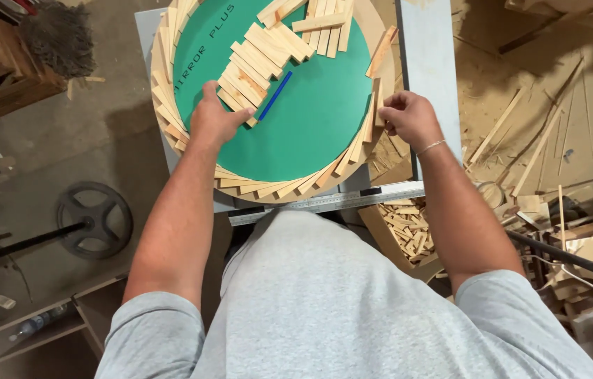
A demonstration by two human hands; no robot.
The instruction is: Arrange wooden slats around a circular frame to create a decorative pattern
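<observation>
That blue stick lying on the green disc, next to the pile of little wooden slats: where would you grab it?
Probably by its lower end, coming from the bare green disc on its right. The blue stick lies flat and slanted, and its left side runs close along the wooden slats, where the left hand rests. Pinch across its narrow width from above.

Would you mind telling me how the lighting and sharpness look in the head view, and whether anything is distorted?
In the head view, the light is even and soft, without glare on the green disc; the left hand and right hand are sharp, casting faint shadows; the metal ruler bows slightly, suggesting wide-angle distortion; the upper right corner, over the sawdust-strewn floor, lies in darker shadow.
</observation>
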